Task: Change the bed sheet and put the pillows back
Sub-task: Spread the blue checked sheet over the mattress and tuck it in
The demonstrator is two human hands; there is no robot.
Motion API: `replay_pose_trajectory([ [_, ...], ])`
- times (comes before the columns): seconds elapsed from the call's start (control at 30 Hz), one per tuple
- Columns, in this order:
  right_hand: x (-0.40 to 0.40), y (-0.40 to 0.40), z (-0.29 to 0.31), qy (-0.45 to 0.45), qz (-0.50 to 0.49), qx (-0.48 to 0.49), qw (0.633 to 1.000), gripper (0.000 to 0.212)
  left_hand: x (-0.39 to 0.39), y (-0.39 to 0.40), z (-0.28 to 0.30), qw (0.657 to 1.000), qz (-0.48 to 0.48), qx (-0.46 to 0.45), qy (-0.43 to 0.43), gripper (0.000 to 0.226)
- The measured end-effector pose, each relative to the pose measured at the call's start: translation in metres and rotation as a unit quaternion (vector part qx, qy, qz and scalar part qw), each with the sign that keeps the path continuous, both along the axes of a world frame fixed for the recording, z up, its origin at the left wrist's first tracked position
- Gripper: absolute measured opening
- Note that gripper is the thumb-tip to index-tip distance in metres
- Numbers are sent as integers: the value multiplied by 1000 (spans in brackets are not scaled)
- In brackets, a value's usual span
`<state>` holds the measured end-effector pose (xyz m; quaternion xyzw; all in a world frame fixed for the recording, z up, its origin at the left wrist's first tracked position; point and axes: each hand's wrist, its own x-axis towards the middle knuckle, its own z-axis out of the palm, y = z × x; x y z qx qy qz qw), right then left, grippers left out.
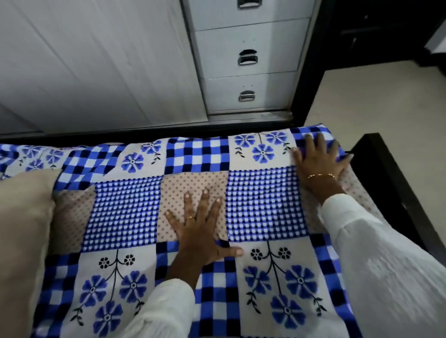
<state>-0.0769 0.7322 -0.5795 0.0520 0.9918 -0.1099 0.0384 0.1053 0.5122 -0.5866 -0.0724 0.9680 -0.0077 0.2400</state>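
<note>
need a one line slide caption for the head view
Left hand and right hand press flat on the blue patchwork bed sheet beside a beige pillow.

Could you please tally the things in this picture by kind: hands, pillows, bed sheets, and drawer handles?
Hands: 2, the left hand and the right hand, both flat on the sheet
Pillows: 1, the beige pillow
Bed sheets: 1, the blue patchwork sheet
Drawer handles: 3, the top one cut off by the frame
Total: 7
</note>
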Motion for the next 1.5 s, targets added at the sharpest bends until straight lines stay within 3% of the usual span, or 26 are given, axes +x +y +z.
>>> replay_pose_trajectory([
  [0.07, 23, 39, 0, 1, -140, -56, 989, 56, -2, 1, 3, 1000, -4, -7, -4, 136],
  [0.13, 51, 77, 2, -71, -217, -122, 966, 59, 0, 5, 6, 1000, 8, 6, 10, 140],
  [0.23, 84, 111, 5, -177, -174, -212, 945, 66, 8, 49, 11, 996, 3, 85, 30, 150],
  [0.3, 95, 114, 11, -165, -150, -287, 931, 57, 15, 102, 11, 990, -107, 87, 31, 145],
  [0.37, 97, 116, 21, -143, -148, -403, 892, 38, 13, 153, 10, 977, -181, 87, 65, 135],
  [0.47, 93, 121, 36, -186, -187, -597, 757, 30, -3, 185, 2, 978, -180, 100, 39, 141],
  [0.53, 81, 135, 44, -210, -205, -688, 664, 38, -12, 187, -4, 970, -195, 118, 87, 138],
  [0.6, 61, 158, 41, -124, -242, -776, 569, 50, -14, 185, -11, 957, -224, 126, 137, 134],
  [0.63, 48, 172, 36, -57, -280, -801, 527, 42, -15, 185, -13, 951, -236, 136, 149, 130],
  [0.67, 38, 183, 29, 17, -320, -794, 516, 24, -17, 184, -15, 944, -250, 144, 162, 125],
  [0.7, 32, 192, 17, 79, -351, -765, 534, 17, -20, 186, -15, 936, -264, 152, 177, 117],
  [0.73, 29, 196, 5, 108, -380, -703, 591, 19, -22, 187, -14, 929, -272, 161, 194, 108],
  [0.8, 32, 187, -14, 84, -427, -504, 746, 11, -23, 188, -18, 922, -270, 169, 221, 96],
  [0.83, 33, 179, -21, 44, -415, -371, 829, 19, -22, 189, -20, 921, -268, 167, 227, 93],
  [0.87, 33, 167, -23, 16, -377, -258, 890, 27, -22, 189, -22, 922, -267, 164, 227, 91],
  [0.93, 22, 145, -18, 53, -263, -189, 945, 32, -20, 189, -25, 923, -264, 160, 230, 90],
  [1.03, -21, 112, -20, 1, -166, -312, 935, 32, -22, 188, -26, 928, -262, 147, 219, 88],
  [1.17, -61, 87, -26, -117, -175, -427, 880, 29, -22, 185, -32, 925, -251, 168, 231, 89],
  [1.27, -75, 80, -26, -121, -145, -498, 847, 27, -23, 184, -36, 919, -248, 181, 247, 89],
  [1.4, -78, 74, -26, -60, -59, -492, 866, 32, -23, 183, -40, 916, -248, 180, 257, 91],
  [1.5, -78, 67, -22, 14, 43, -361, 931, 26, -24, 183, -41, 920, -252, 159, 255, 91],
])
